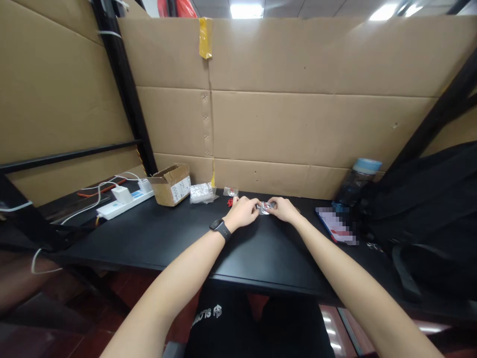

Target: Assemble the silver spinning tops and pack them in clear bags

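Between my two hands, at the back middle of the black table, is a small clear plastic bag with something red inside. My left hand pinches the bag's left edge; a dark watch is on that wrist. On the bag's right edge the fingers of my right hand are closed. A small red item lies just left of my left hand, too small to make out. Behind it rests another small clear bag with a bit of red in it.
An open cardboard box and a pile of clear plastic bags stand left of my hands. Farther left is a white power strip with chargers. A phone, a bottle and a black bag are at right. Cardboard walls the back.
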Demonstrator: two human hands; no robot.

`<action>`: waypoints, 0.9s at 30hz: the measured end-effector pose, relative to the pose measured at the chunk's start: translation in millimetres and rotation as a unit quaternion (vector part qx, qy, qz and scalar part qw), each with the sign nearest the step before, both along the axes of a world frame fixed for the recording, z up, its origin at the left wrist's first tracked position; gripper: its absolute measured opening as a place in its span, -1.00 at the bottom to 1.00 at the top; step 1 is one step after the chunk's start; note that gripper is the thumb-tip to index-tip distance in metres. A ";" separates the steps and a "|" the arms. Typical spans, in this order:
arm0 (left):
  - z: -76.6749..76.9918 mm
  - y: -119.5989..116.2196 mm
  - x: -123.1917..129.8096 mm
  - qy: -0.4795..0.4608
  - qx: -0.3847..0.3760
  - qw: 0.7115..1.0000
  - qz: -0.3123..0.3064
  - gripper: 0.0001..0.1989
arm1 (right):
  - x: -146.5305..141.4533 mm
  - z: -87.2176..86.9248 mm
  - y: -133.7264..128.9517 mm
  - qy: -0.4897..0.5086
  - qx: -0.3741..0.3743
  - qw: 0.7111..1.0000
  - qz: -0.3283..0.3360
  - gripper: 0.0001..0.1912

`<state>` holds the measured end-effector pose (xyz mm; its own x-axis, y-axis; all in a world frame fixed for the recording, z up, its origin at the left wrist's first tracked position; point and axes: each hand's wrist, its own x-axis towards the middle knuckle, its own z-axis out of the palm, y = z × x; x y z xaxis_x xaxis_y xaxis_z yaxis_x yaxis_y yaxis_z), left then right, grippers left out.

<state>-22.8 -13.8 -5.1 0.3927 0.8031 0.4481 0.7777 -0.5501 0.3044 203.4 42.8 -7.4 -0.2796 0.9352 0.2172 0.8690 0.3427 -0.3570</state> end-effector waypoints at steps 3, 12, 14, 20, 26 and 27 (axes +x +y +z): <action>9.0 10.7 -22.1 -0.043 0.019 0.997 0.057 -0.78 | -15.4 -2.4 27.8 -0.031 -0.001 0.999 -0.013 -0.62; 9.1 34.3 -83.2 -0.091 -0.027 0.984 0.149 -0.81 | -86.7 3.0 64.9 -0.011 -0.046 0.994 -0.101 -0.52; 5.6 35.1 -80.3 -0.055 -0.018 0.991 0.119 -0.84 | -94.9 4.7 63.1 -0.022 -0.036 0.993 -0.110 -0.47; -5.1 31.8 -58.9 0.061 -0.016 0.996 0.065 -0.78 | -72.7 24.2 61.1 -0.084 0.030 0.995 -0.043 -0.62; -11.2 25.7 -43.3 0.093 -0.006 0.994 0.053 -0.97 | 5.0 49.7 54.9 -0.101 -0.008 0.994 0.041 -0.76; -12.0 24.7 -41.7 0.087 -0.007 0.995 0.051 -0.97 | 19.1 49.0 49.9 -0.100 -0.020 0.994 0.037 -0.73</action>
<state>-64.5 10.9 -17.1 0.3797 0.8485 0.3685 0.8709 -0.4623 0.1671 222.5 92.7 41.6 -0.3817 0.9173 0.1136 0.8971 0.3972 -0.1935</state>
